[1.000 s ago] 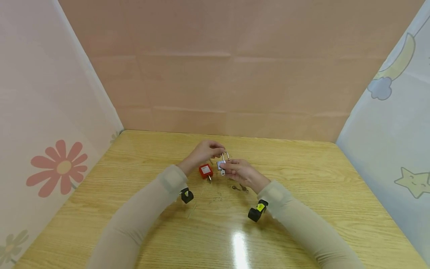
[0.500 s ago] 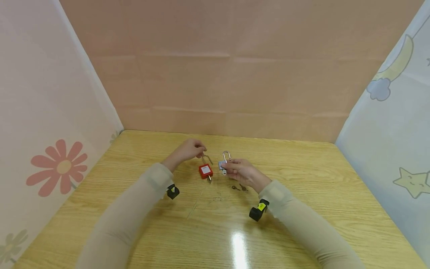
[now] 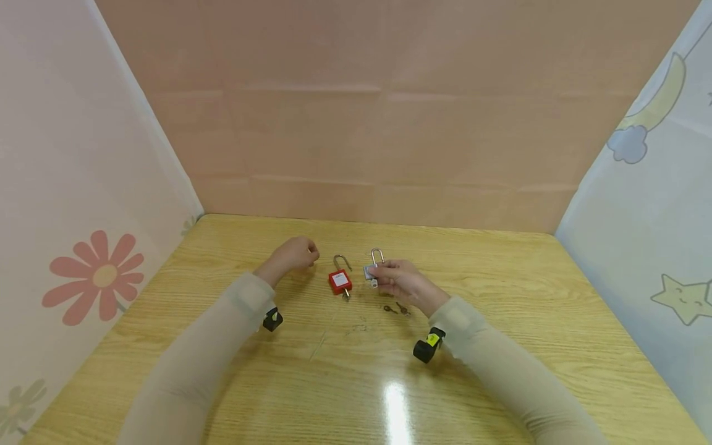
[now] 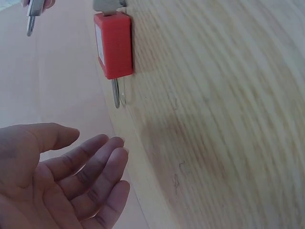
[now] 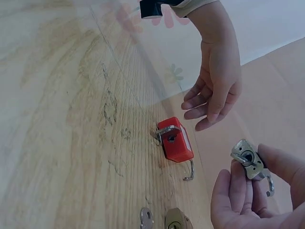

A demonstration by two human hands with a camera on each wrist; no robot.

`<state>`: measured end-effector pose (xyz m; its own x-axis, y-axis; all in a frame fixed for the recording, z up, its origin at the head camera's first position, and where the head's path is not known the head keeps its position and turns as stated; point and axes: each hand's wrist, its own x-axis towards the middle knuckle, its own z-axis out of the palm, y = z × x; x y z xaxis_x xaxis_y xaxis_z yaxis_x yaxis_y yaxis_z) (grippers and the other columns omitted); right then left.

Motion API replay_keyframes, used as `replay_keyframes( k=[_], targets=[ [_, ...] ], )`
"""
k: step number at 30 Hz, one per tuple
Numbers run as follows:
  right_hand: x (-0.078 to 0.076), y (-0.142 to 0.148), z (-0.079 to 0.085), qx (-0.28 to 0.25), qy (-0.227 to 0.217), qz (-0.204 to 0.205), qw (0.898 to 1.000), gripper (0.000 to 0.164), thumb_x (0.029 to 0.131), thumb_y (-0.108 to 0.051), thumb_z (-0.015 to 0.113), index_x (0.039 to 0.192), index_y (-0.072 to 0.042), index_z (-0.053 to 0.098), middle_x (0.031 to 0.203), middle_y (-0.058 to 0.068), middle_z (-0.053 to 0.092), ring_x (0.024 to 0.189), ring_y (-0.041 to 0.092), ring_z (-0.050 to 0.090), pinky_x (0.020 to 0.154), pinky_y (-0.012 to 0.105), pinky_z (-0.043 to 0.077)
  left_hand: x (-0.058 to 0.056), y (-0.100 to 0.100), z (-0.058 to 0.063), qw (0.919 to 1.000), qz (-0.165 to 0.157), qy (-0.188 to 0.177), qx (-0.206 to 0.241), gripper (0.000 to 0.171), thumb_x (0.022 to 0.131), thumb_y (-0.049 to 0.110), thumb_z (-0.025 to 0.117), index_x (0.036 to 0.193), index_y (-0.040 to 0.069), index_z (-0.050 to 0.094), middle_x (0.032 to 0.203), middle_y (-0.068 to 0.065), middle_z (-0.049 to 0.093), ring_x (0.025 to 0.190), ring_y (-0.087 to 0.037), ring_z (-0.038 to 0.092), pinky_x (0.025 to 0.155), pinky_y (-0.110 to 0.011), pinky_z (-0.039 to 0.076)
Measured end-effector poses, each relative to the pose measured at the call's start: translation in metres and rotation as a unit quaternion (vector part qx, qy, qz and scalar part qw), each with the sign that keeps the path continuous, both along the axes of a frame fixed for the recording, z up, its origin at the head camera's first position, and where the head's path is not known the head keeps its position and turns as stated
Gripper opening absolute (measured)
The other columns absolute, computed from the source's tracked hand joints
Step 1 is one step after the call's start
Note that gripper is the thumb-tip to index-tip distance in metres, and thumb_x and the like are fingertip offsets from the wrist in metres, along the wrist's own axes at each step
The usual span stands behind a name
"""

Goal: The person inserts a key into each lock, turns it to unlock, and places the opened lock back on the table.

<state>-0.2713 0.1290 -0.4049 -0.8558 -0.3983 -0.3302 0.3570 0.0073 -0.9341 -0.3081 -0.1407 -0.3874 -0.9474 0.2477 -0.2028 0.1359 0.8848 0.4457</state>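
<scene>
My right hand [image 3: 405, 281] pinches a small grey padlock [image 3: 369, 272] between thumb and fingers. Its shackle stands up, one leg free of the body, and a key [image 5: 243, 159] sticks out of the underside. To the left lies a red padlock [image 3: 340, 282] with a white label, its shackle sprung and a key [image 5: 168, 130] in its keyway. My left hand [image 3: 297, 253] hovers left of the red padlock, holding nothing. In the left wrist view its fingers [image 4: 90, 174] are loosely bent, apart from the thumb.
Small keys [image 3: 396, 309] lie on the wooden table [image 3: 489, 296] just below my right hand. Dark scratch marks [image 3: 358, 326] show on the tabletop. A plain backdrop [image 3: 367, 142] rises behind the table, and patterned sheets stand on both sides.
My left hand has drawn away from the grey padlock's shackle, past the red padlock and out to the left. The right hand has kept the grey padlock almost in place, shifting slightly right.
</scene>
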Motion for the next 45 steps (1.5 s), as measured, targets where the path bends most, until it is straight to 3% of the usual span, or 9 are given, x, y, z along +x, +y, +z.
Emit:
replay_keyframes(
  k=[6, 12, 18, 24, 28, 35, 45],
  targets=[
    [-0.007, -0.006, 0.004, 0.098, 0.076, -0.001, 0.992, 0.041, 0.097, -0.011, 0.058, 0.128, 0.013, 0.048, 0.102, 0.01, 0.061, 0.081, 0.012, 0.061, 0.095, 0.043, 0.05, 0.0, 0.0, -0.001, 1.0, 0.001, 0.002, 0.004, 0.031, 0.1, 0.022, 0.047, 0.114, 0.001, 0.065, 0.093, -0.008, 0.07, 0.08, -0.018, 0.063, 0.073, -0.034, 0.051],
    [-0.013, -0.014, 0.007, 0.175, 0.095, -0.006, 0.98, 0.034, 0.093, -0.015, 0.065, 0.118, 0.008, 0.057, 0.104, 0.014, 0.063, 0.077, 0.013, 0.063, 0.088, 0.04, 0.055, 0.003, 0.003, 0.002, 0.9998, 0.0, 0.005, 0.017, 0.031, 0.1, 0.021, 0.047, 0.114, 0.001, 0.065, 0.094, -0.009, 0.07, 0.08, -0.018, 0.062, 0.072, -0.034, 0.051],
    [-0.014, -0.024, 0.005, 0.26, 0.135, 0.028, 0.956, 0.022, 0.09, -0.016, 0.069, 0.103, 0.002, 0.071, 0.103, 0.015, 0.071, 0.081, 0.023, 0.07, 0.079, 0.037, 0.057, 0.003, 0.003, 0.001, 0.9998, 0.001, 0.011, 0.014, 0.031, 0.099, 0.021, 0.047, 0.112, 0.001, 0.066, 0.091, -0.009, 0.071, 0.078, -0.017, 0.063, 0.074, -0.034, 0.052],
    [-0.016, -0.033, -0.004, 0.316, 0.146, 0.038, 0.937, 0.017, 0.087, -0.017, 0.072, 0.093, -0.001, 0.075, 0.095, 0.012, 0.073, 0.074, 0.019, 0.07, 0.073, 0.031, 0.058, 0.002, 0.002, -0.001, 0.9998, 0.0, 0.013, 0.014, 0.03, 0.099, 0.02, 0.047, 0.112, 0.0, 0.066, 0.091, -0.01, 0.071, 0.077, -0.017, 0.064, 0.077, -0.037, 0.052],
    [-0.019, -0.037, -0.007, 0.337, 0.159, 0.045, 0.927, 0.016, 0.087, -0.018, 0.073, 0.085, -0.003, 0.077, 0.086, 0.009, 0.074, 0.068, 0.016, 0.069, 0.068, 0.028, 0.057, 0.002, 0.001, 0.002, 0.9998, -0.001, 0.005, 0.019, 0.031, 0.099, 0.02, 0.046, 0.113, 0.0, 0.066, 0.091, -0.009, 0.071, 0.078, -0.017, 0.064, 0.078, -0.036, 0.052],
    [-0.02, -0.041, -0.011, 0.322, 0.163, 0.052, 0.931, 0.013, 0.086, -0.012, 0.072, 0.083, 0.0, 0.076, 0.078, 0.01, 0.074, 0.063, 0.016, 0.068, 0.065, 0.028, 0.057, 0.003, 0.002, 0.006, 0.9987, -0.002, -0.019, 0.048, 0.032, 0.1, 0.019, 0.046, 0.117, -0.002, 0.063, 0.093, -0.011, 0.07, 0.078, -0.019, 0.066, 0.069, -0.033, 0.054],
    [-0.021, -0.044, -0.009, 0.352, 0.177, 0.054, 0.918, 0.019, 0.086, -0.014, 0.073, 0.074, 0.0, 0.075, 0.068, 0.011, 0.071, 0.05, 0.009, 0.057, 0.055, 0.023, 0.051, 0.0, 0.002, 0.003, 0.9992, 0.005, -0.012, 0.038, 0.033, 0.101, 0.02, 0.045, 0.119, -0.001, 0.063, 0.098, -0.014, 0.07, 0.085, -0.024, 0.067, 0.071, -0.033, 0.054]
  ],
)
